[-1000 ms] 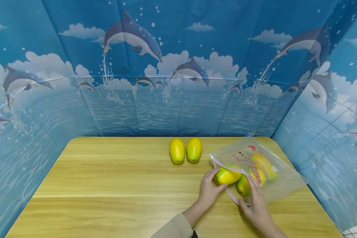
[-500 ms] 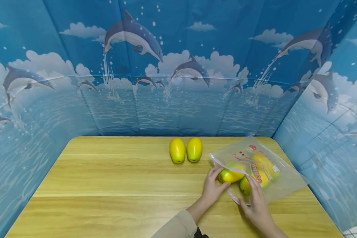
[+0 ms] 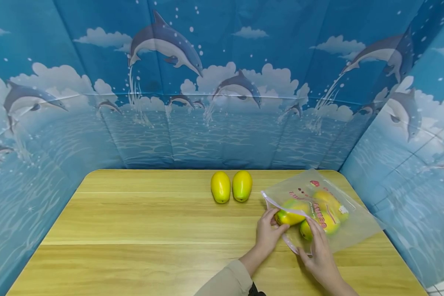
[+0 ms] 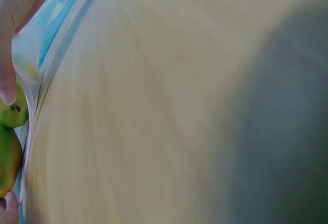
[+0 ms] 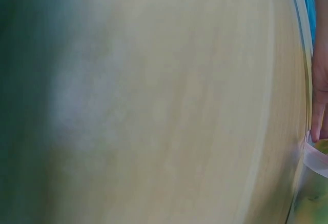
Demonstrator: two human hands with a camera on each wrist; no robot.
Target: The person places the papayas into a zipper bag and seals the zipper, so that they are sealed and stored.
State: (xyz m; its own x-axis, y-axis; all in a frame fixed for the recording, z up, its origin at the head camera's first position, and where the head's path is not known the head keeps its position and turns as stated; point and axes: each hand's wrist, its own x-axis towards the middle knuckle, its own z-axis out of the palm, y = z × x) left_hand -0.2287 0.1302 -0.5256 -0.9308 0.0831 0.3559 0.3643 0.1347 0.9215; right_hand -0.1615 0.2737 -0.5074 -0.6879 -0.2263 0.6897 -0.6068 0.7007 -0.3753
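The left hand (image 3: 267,235) gripped a mango (image 3: 289,216) at the mouth of the clear zip bag (image 3: 349,224). The right hand (image 3: 320,257) pinched the bag's lower rim. Two mangoes (image 3: 231,186) lay apart on the worktop (image 3: 140,230).

A wooden table (image 3: 133,230) bears two mangoes (image 3: 231,186) and a filled bag (image 3: 323,209).

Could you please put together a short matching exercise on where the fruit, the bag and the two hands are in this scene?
Things:
1. pair of yellow mangoes
2. clear zip bag
3. left hand
4. right hand

Places or states:
A. lying on the right side of the wooden table, with fruit inside
B. side by side at the far edge of the table, outside the bag
C. holding the near edge of the bag's mouth
D. on the green-yellow mango at the bag's mouth

Pairs: 1-B, 2-A, 3-D, 4-C
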